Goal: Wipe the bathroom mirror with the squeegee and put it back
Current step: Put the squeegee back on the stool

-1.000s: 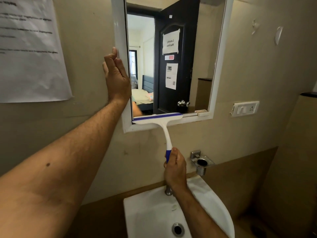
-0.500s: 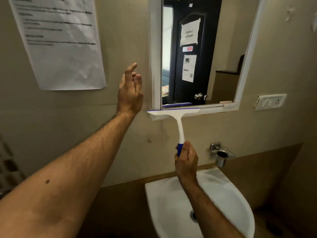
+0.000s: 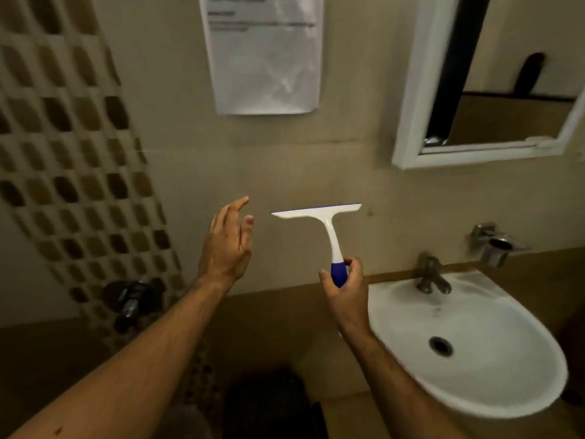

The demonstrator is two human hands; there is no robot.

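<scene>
Right hand (image 3: 346, 291) grips the blue handle of the white plastic T-shaped squeegee (image 3: 319, 218), held clear of the white-framed mirror (image 3: 408, 122) at two o'clock; left hand (image 3: 226, 245) open, empty; risk: fingertip-only hold may let it drop.

Beige wall (image 3: 177, 90), patterned tiles (image 3: 63, 153), white sink (image 3: 506, 394)
</scene>
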